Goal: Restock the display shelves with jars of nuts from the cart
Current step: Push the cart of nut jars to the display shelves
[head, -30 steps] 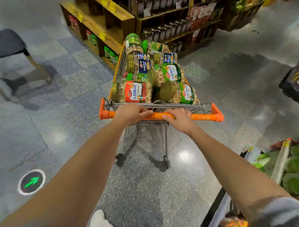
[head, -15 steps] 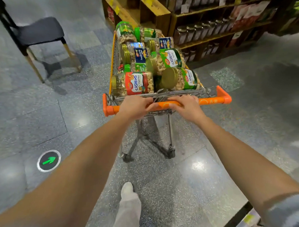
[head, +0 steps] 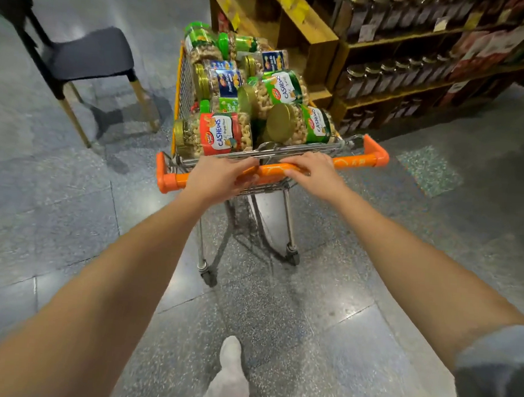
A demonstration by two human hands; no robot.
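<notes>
A wire cart with an orange handle stands in front of me, piled with several clear jars of cashews lying on their sides. Nearest me are a red-labelled jar and a green-labelled jar with a gold lid. My left hand grips the handle left of centre. My right hand holds the handle just right of it, fingers curled over the bar. Wooden display shelves with rows of jars stand at the upper right, just past the cart's front.
A dark chair with wooden legs stands on the grey tiled floor to the cart's left. A low wooden shelf unit sits beyond the cart. My foot in a white sock shows below the cart.
The cart has rolled forward and turned, so the shelves are nearer at the right and the chair has come into view at the left. Both hands kept hold of the handle.
</notes>
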